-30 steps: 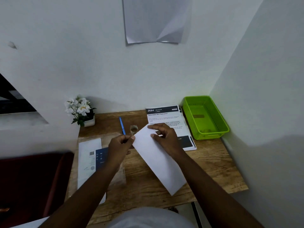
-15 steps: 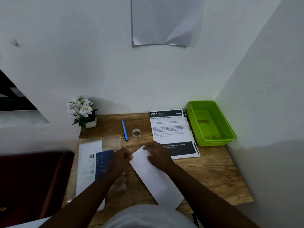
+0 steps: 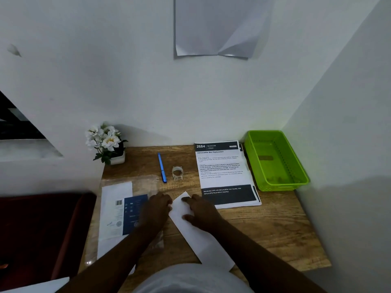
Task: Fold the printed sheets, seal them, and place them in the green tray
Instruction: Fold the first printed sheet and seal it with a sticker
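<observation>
I'm looking down at a wooden desk set into a white corner. Low in the centre of the frame lies a folded sheet, a long white strip running diagonally from just under the pen toward the bottom edge. My right hand presses flat on its upper end, fingers spread and palm down on the paper. My left hand sits at the strip's upper left edge, fingers curled together against the paper's border; whether it pinches the sheet or only touches it, I cannot tell. To the right of the hands, a stack of printed sheets lies flat, dark bands across top and bottom. Right of that stack, against the side wall, is the green tray, with nothing white in it. Above the hands, a blue pen lies beside a small clear tape roll. At the left of the frame, a clear plastic sleeve holds white and blue paper. A white flower pot stands in the desk's upper left corner.
</observation>
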